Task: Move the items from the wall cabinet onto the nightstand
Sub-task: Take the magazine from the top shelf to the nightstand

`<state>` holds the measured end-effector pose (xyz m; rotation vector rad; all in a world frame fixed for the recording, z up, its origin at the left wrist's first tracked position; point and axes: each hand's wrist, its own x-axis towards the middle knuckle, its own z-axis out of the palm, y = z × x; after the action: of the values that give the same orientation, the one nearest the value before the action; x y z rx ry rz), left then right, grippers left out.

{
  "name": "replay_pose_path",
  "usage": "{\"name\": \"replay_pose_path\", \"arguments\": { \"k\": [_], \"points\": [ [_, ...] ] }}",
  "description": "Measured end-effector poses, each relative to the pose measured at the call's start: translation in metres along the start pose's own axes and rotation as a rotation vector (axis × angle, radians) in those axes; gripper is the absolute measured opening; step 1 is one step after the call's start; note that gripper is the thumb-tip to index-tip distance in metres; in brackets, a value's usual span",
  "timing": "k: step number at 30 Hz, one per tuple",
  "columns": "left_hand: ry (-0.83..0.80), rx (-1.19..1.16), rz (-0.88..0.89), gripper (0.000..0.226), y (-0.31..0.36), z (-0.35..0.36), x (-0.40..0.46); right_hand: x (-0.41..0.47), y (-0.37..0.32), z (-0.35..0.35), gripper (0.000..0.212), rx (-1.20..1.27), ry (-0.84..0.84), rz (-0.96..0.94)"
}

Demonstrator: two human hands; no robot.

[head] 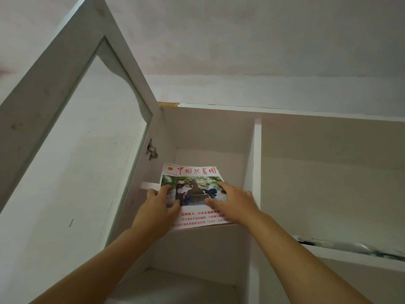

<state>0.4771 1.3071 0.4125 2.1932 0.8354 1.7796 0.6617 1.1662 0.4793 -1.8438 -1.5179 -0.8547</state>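
A magazine [194, 172] with a white cover, red Chinese title and a park photo lies on the upper shelf of the white wall cabinet [255, 163], in its left compartment. My left hand [156, 208] grips the magazine's left edge, thumb on the cover and fingers curled round the side. My right hand [235, 204] lies on the cover's right part with fingers spread and fairly straight, pressing it. The magazine's near edge juts slightly past the shelf front. The nightstand is out of view.
The cabinet's glass-paned door [72, 119] stands swung open to the left, hinge [151, 149] beside the magazine. A vertical divider separates the right compartment, where crumpled plastic-wrapped items [350, 247] lie on a shelf [361, 261]. A lower shelf [175, 281] sits beneath the magazine.
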Motion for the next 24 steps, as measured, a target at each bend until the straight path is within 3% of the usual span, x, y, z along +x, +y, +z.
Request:
{"name": "replay_pose_path", "arguments": {
  "k": [4, 9, 15, 24],
  "points": [
    [0.037, -0.037, 0.007, 0.053, 0.003, -0.002, -0.011, -0.011, 0.005, -0.002, 0.097, 0.141, 0.021, -0.004],
    [0.105, -0.094, 0.067, 0.053, 0.011, -0.011, -0.028, -0.028, 0.006, -0.012, 0.082, 0.309, 0.064, -0.046],
    [0.169, -0.120, 0.161, 0.054, 0.025, -0.020, -0.053, -0.058, 0.007, -0.023, 0.079, 0.424, 0.101, -0.071],
    [0.111, -0.147, 0.135, 0.054, 0.019, -0.003, -0.124, -0.125, 0.008, -0.007, 0.079, 0.530, 0.106, -0.042]
  ]
}}
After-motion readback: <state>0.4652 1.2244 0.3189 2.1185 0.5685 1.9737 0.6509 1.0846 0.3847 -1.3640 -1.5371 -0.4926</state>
